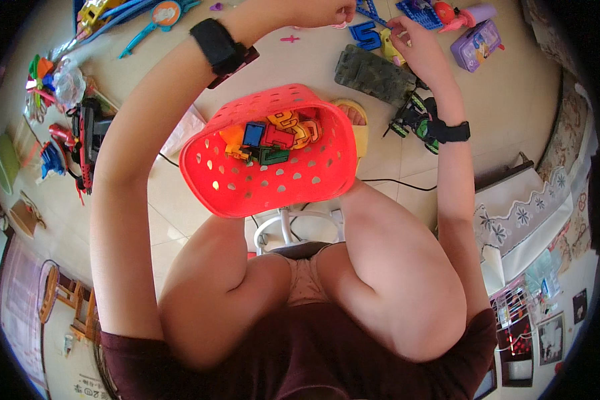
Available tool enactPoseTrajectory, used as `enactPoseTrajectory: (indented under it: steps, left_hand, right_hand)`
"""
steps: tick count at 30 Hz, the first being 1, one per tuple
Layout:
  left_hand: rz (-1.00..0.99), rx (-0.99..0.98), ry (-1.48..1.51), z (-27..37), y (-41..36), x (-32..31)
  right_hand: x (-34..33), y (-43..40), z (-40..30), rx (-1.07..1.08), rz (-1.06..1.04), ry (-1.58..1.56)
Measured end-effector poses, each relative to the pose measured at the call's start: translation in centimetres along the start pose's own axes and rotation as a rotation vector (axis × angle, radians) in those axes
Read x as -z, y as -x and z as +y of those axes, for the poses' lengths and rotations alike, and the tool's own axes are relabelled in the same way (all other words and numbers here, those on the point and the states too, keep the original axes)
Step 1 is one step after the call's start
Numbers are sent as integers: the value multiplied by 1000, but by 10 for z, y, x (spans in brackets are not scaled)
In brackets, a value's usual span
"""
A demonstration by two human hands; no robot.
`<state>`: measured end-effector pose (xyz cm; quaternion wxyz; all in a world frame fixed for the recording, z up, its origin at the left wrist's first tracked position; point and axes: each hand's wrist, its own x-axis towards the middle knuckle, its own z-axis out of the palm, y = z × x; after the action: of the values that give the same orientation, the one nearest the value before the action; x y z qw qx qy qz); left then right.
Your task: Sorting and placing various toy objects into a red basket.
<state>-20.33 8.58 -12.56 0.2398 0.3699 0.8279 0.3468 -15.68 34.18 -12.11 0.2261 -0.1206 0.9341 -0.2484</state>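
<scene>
My left hand (336,14) is at the top edge, partly cut off, with its fingers curled. Whether it holds something cannot be seen. My right hand (419,49) has its fingers bent and their tips at the end of a blue lattice toy piece (371,12); a firm grip on it is not plain. Under those fingers lies a yellow toy (391,47), beside a blue plastic numeral five (365,36). Before me a red perforated plastic basket (280,187) is tipped open towards me. Inside are yellow toy pieces (300,130), a blue one (254,134) and a green one (274,156).
A dark camouflage-patterned box (375,75) and a black-green toy vehicle (420,120) lie near my right forearm. Further right is a purple case (476,46). A turquoise toy wand (152,27) and a clear flower-shaped object (69,86) lie left. A black cable (400,183) crosses the floor.
</scene>
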Motion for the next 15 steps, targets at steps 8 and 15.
enactPoseTrajectory:
  steps: [8, 15]
  left_hand:
    - [58, -5, -100, -20, -41, -75]
    - [99, -16, -336, -17, -54, -100]
  right_hand:
    - [-33, -3, 30, -98, -38, -119]
    - [-72, -14, 30, -46, 161, 164]
